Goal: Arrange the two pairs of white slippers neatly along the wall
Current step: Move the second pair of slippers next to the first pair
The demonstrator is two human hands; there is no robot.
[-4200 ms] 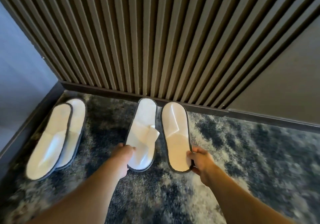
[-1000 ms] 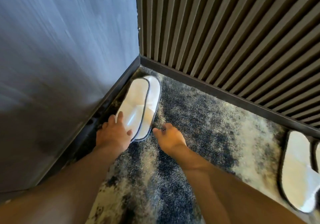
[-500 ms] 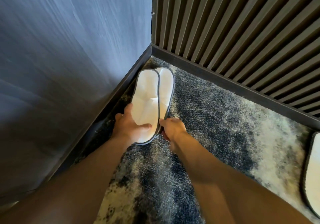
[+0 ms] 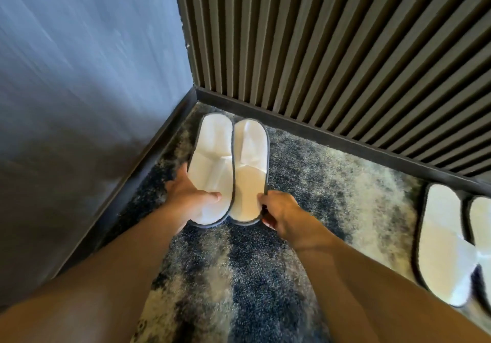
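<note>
In the corner lie two white slippers with dark trim, toes toward the slatted wall. My left hand (image 4: 191, 196) grips the heel of the left slipper (image 4: 212, 154), thumb on top; its edge overlaps the right slipper (image 4: 251, 162). My right hand (image 4: 279, 210) pinches the right slipper's heel edge. The other pair sits at the far right: one slipper (image 4: 441, 239) in full view, its mate (image 4: 482, 225) cut off by the frame edge.
A dark slatted wall (image 4: 332, 45) with a black baseboard (image 4: 345, 140) runs along the back. A smooth blue-grey wall (image 4: 79, 77) closes the left side. The floor is mottled blue and cream carpet (image 4: 318, 183).
The corner pair was stacked and angled along the left wall; both hands have taken hold, spread the slippers nearly side by side and turned them toward the slatted wall. The view shifted slightly right.
</note>
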